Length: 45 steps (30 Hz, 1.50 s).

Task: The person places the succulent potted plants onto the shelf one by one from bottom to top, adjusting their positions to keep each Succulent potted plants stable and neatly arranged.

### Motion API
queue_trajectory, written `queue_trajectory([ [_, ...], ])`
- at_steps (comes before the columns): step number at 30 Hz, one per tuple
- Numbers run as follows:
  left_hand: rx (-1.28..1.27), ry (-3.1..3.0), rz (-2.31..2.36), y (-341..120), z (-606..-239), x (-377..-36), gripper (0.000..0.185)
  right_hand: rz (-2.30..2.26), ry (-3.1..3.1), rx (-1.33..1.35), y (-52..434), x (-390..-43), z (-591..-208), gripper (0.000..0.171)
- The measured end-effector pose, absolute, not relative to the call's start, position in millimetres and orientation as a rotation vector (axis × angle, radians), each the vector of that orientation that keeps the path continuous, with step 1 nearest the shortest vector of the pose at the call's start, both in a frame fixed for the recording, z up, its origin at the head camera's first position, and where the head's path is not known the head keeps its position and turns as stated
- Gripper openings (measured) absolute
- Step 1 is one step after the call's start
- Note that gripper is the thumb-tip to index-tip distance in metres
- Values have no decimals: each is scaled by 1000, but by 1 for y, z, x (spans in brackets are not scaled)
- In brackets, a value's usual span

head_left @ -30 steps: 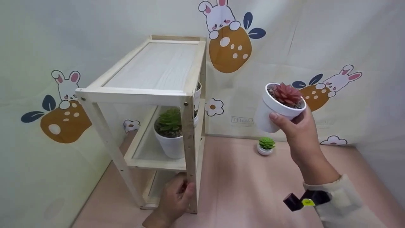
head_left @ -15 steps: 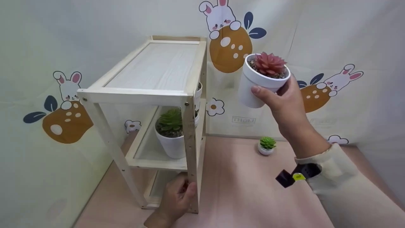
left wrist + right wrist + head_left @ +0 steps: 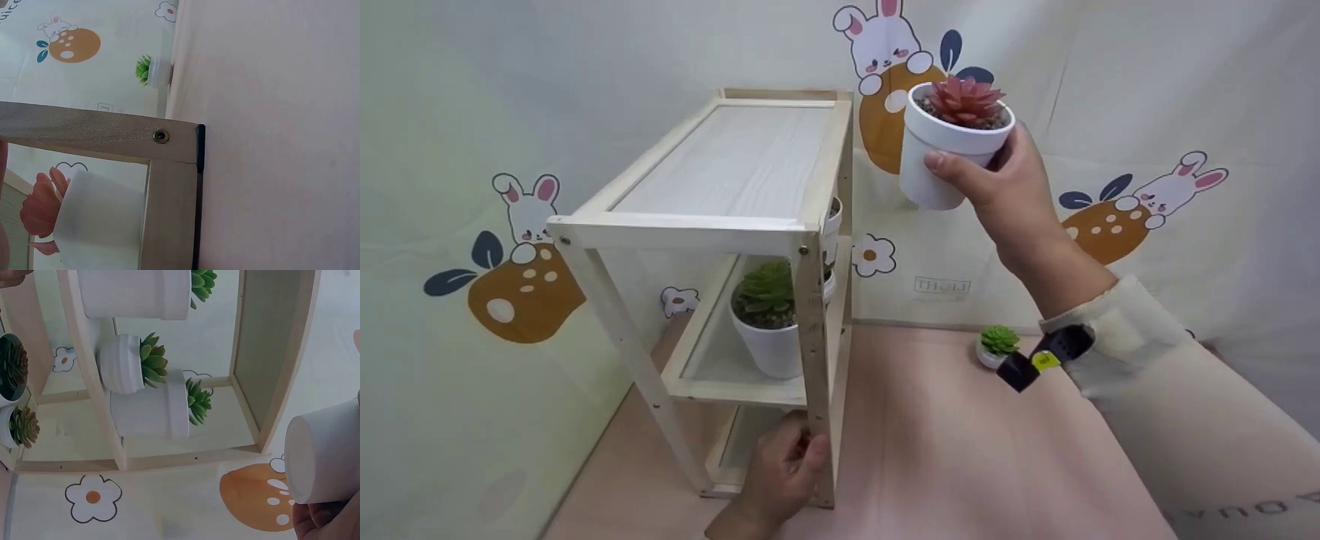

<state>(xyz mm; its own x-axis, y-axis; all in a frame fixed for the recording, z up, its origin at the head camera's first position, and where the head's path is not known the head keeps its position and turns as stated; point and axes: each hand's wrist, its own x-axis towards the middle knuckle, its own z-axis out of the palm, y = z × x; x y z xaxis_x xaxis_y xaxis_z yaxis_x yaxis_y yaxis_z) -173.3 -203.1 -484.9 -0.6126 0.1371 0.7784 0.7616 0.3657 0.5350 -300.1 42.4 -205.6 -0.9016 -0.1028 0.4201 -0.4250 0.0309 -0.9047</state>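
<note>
My right hand (image 3: 1016,206) grips a red succulent in a white pot (image 3: 952,139), thumb on the front of the pot, slightly tilted and raised to the right of the wooden shelf's (image 3: 727,161) top board. In the right wrist view the underside of that white pot (image 3: 323,450) shows at the right edge. Down low, my left hand (image 3: 780,469) holds the shelf's front right leg (image 3: 814,360), fingers curled around it. On the middle board stands a green succulent in a white pot (image 3: 769,322), partly hidden behind the leg.
More potted green succulents (image 3: 149,410) share the middle level; dark-leaved ones (image 3: 22,427) and a pink succulent (image 3: 42,205) sit on the lowest. A small green succulent (image 3: 997,345) stands on the pink tabletop (image 3: 915,435) near the printed backdrop (image 3: 945,300).
My right hand has lifted the red succulent upward and to the left, toward the height of the shelf's top board. The left hand has stayed on the leg.
</note>
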Motion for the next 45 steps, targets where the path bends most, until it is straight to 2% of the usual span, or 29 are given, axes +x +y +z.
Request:
queue_trajectory([
  [7, -761, -1998, -1279, -202, -486, -171, 6, 1940, -2081, 582, 21, -313, -188, 79],
  [14, -773, -1998, -1229, -203, -485, -172, 16, 1905, -2120, 594, 3, -318, -175, 80],
  [21, -764, -2000, -1215, -204, -484, -172, 12, 1809, -2202, 559, -14, -324, -160, 83],
  [36, -747, -2047, -1202, -205, -482, -171, 12, 1859, -2161, 494, -28, -342, -155, 85],
  [45, -796, -1984, -1190, -204, -484, -175, 15, 1878, -2116, 558, -45, -350, -155, 84],
])
